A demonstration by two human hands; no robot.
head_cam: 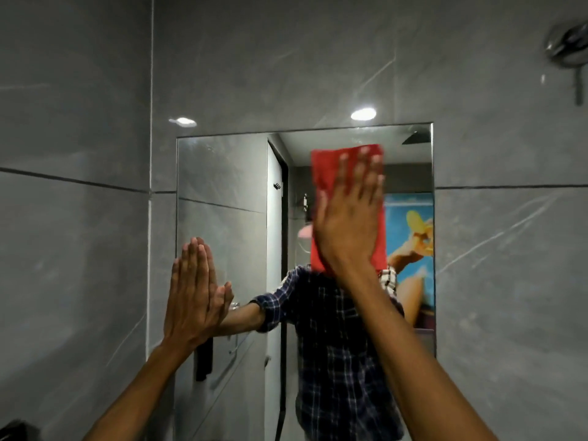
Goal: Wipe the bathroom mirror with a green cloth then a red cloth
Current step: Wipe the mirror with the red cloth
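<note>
A person's left hand (191, 297) braces flat against the left edge of the bathroom mirror (222, 173), fingers straight and together, holding nothing. To its right, the right hand (350, 224) presses a red cloth (327, 167) to the upper centre of the glass, fingers spread flat over it rather than gripping. Pinned only by the palm, the cloth could slip or bunch mid-stroke; the bare bracing hand likely leaves fresh smudges. No green cloth is visible.

Shower fitting (569, 46) blurred, cut by rt edge
</note>
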